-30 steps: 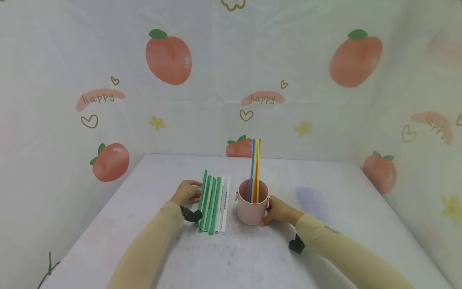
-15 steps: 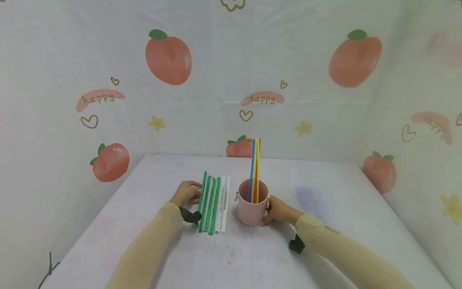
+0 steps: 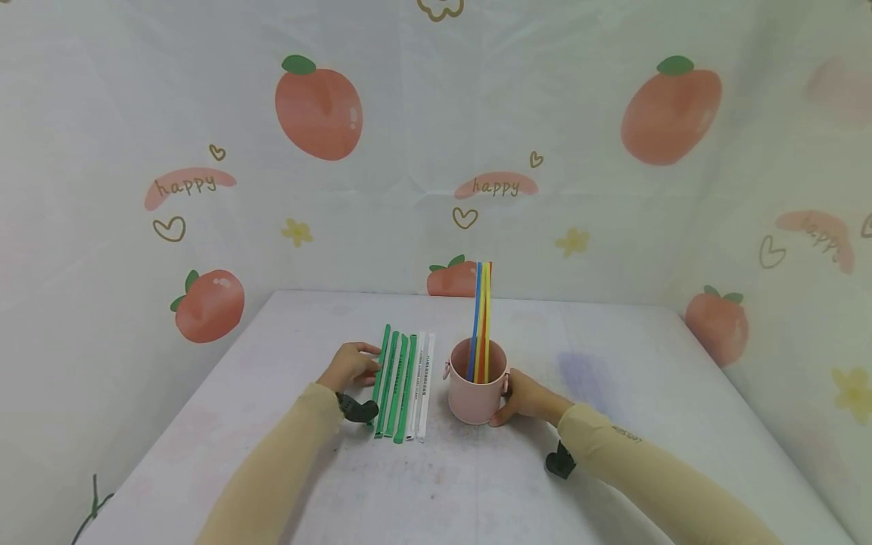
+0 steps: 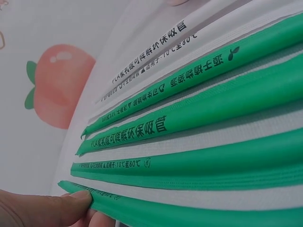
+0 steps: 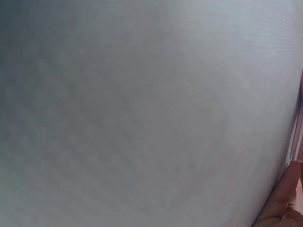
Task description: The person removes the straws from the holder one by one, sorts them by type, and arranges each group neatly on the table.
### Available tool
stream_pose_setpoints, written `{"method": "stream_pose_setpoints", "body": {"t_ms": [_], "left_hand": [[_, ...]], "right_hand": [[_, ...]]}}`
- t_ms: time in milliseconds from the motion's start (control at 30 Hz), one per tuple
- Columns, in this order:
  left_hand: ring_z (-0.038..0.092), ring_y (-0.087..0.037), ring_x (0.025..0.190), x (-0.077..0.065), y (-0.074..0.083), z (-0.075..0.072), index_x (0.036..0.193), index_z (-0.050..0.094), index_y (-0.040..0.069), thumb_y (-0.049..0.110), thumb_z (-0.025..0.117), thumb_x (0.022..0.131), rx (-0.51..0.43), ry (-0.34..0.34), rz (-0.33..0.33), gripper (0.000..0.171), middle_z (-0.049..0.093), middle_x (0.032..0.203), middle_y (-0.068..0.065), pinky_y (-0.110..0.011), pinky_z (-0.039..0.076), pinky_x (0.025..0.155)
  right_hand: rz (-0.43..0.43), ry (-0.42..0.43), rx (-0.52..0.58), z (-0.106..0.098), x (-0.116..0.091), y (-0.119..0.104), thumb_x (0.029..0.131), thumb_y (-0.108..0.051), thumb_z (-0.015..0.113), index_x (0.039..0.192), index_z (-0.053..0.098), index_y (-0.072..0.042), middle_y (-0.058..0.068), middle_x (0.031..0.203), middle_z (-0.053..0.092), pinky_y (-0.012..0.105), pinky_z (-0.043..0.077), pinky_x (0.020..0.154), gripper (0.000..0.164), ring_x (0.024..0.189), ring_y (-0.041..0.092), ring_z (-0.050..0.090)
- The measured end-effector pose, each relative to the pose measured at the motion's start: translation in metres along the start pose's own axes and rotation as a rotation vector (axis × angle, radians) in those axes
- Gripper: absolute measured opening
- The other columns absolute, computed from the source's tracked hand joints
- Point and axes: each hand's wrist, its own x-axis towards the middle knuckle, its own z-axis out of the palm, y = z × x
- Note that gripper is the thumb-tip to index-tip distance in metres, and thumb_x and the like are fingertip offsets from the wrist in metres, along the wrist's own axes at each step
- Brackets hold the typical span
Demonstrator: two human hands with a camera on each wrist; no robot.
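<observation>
Currently, the outermost green straw [image 4: 161,209] is pinched between the thumb and fingers of the left hand [image 3: 353,365], left of centre in the head view. To its right, three more green straws [image 4: 213,113] and two white straws [image 3: 425,393] are laid side by side on the white table [image 3: 436,492], all wrapped and printed. Near the centre of the frame, a pink bucket [image 3: 470,401] is held upright at its right side by the right hand [image 3: 527,397]; the thumb is placed low on its wall, while some fingers are hidden. Blue, yellow and red sticks [image 3: 487,318] are stood in the bucket, raised above its rim. Behind, a fruit-patterned backdrop [image 3: 409,113] is hung.
</observation>
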Motion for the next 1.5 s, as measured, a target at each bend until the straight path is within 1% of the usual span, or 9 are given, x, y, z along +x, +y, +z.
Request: {"method": "stream_pose_setpoints", "body": {"t_ms": [233,467,667,800,1033,1233,1500], "left_hand": [[0.059,-0.011,0.063,-0.0016,0.0006,0.0002,0.124,0.062,0.002,-0.003,0.066,0.087,0.005,-0.001,-0.002,0.038,0.066,0.091,-0.011,-0.019,0.052,0.052],[0.059,-0.010,0.058,-0.0054,0.0010,-0.0005,0.125,0.061,0.002,-0.004,0.066,0.086,-0.004,-0.007,0.004,0.039,0.067,0.091,-0.011,-0.020,0.052,0.052],[0.058,-0.010,0.054,-0.0019,-0.0014,-0.0012,0.122,0.063,0.003,-0.005,0.068,0.084,-0.002,-0.003,0.008,0.039,0.066,0.087,-0.011,-0.020,0.052,0.051],[0.058,-0.010,0.056,-0.0007,-0.0032,-0.0019,0.121,0.064,0.003,-0.003,0.070,0.083,0.005,0.004,0.012,0.039,0.067,0.084,-0.009,-0.020,0.052,0.051],[0.060,-0.010,0.059,-0.0012,-0.0050,-0.0057,0.120,0.063,0.000,0.001,0.071,0.085,0.020,-0.005,0.022,0.037,0.067,0.078,-0.007,-0.019,0.052,0.052],[0.059,-0.009,0.056,-0.0012,-0.0051,-0.0085,0.119,0.063,0.000,0.002,0.071,0.085,-0.014,-0.013,-0.002,0.035,0.065,0.072,-0.004,-0.018,0.052,0.051],[0.058,-0.008,0.054,0.0002,-0.0068,-0.0094,0.119,0.062,0.000,0.000,0.071,0.085,-0.052,-0.033,-0.019,0.035,0.065,0.071,-0.003,-0.017,0.051,0.051]], "right_hand": [[-0.004,0.007,-0.002,0.0001,0.0002,0.0018,0.059,-0.003,0.092,0.124,0.051,0.004,0.017,0.133,0.057,0.052,0.032,0.113,0.077,0.131,0.034,0.046],[-0.007,0.005,-0.010,0.0000,0.0010,0.0023,0.059,-0.003,0.092,0.127,0.050,0.004,0.018,0.134,0.056,0.053,0.032,0.113,0.080,0.132,0.035,0.045],[-0.019,-0.001,0.000,-0.0004,0.0002,0.0019,0.059,-0.002,0.092,0.124,0.051,0.004,0.018,0.134,0.057,0.053,0.031,0.113,0.077,0.132,0.035,0.045],[-0.023,-0.001,0.003,-0.0005,-0.0012,0.0008,0.059,-0.002,0.091,0.122,0.052,0.004,0.018,0.133,0.057,0.053,0.032,0.113,0.075,0.131,0.036,0.045],[0.005,0.010,0.003,-0.0001,-0.0025,-0.0012,0.060,-0.003,0.091,0.121,0.051,0.003,0.019,0.134,0.056,0.053,0.032,0.113,0.073,0.131,0.036,0.045],[0.016,0.011,-0.010,0.0002,-0.0023,-0.0016,0.060,-0.003,0.091,0.122,0.050,0.003,0.019,0.133,0.056,0.053,0.034,0.112,0.075,0.130,0.036,0.046],[0.020,0.011,-0.013,0.0007,-0.0009,-0.0006,0.060,-0.004,0.091,0.123,0.050,0.004,0.019,0.134,0.056,0.053,0.034,0.112,0.076,0.131,0.036,0.046]]}}
